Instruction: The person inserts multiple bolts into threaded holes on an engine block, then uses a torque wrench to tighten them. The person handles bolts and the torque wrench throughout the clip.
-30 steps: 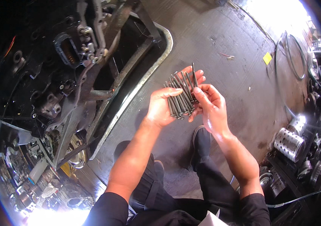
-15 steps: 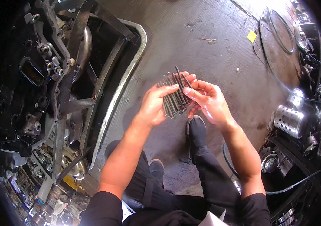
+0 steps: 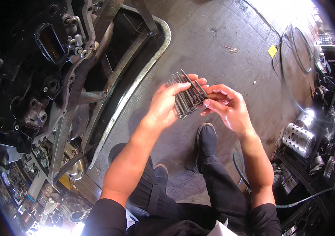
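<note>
While the left hand [image 3: 161,103] clasps long metal bolts [image 3: 186,99], the right hand [image 3: 231,110], shifted outward, pinches an outer bolt [image 3: 202,89], seemingly parting it from the rest.

Have a bunch of bolts [image 3: 185,96] in the left hand [image 3: 161,105], with the right hand [image 3: 229,110] at its right edge, out over the floor [image 3: 230,69]. See a machine casing [image 3: 29,104] off to the left, a frame [image 3: 62,135] just right of it, cable [image 3: 281,55] ahead on the right, and a drum [image 3: 299,140] among parts [image 3: 330,167] nearer on that side.
</note>
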{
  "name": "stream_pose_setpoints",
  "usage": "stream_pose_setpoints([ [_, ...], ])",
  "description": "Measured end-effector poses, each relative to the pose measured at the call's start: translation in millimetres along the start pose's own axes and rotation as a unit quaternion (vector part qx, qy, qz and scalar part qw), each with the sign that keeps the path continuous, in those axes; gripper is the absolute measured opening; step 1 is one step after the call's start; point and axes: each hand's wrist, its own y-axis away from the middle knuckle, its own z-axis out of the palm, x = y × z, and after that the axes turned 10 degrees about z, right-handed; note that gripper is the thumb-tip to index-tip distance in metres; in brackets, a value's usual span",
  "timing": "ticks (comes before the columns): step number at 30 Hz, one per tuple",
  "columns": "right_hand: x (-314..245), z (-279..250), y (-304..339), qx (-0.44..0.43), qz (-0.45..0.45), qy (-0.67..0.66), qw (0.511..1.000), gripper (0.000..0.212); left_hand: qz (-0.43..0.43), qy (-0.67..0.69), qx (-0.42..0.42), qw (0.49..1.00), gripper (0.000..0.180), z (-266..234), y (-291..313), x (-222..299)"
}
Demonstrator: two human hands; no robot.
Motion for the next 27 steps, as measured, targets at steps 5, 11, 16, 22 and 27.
stream_pose_setpoints([
  [5,-6,1,3,-0.026,0.023,-0.023,0.999,0.026,0.008,-0.012,0.022,1.0,0.029,1,2,3],
  [11,-14,20,11,0.132,-0.069,0.242,0.959,0.016,0.015,0.018,0.047,0.999,0.027,-1,4,5],
  [16,-12,36,-3,0.17,-0.25,0.398,0.866,0.016,0.011,-0.034,0.042,0.998,0.025,-4,4,4],
  [22,-18,28,8,0.067,-0.226,0.405,0.883,0.03,0.011,-0.01,0.038,0.999,0.025,-6,4,8],
  [27,-22,20,9,0.056,-0.173,0.352,0.918,0.03,0.007,-0.029,-0.004,1.0,0.03,-8,5,9],
])
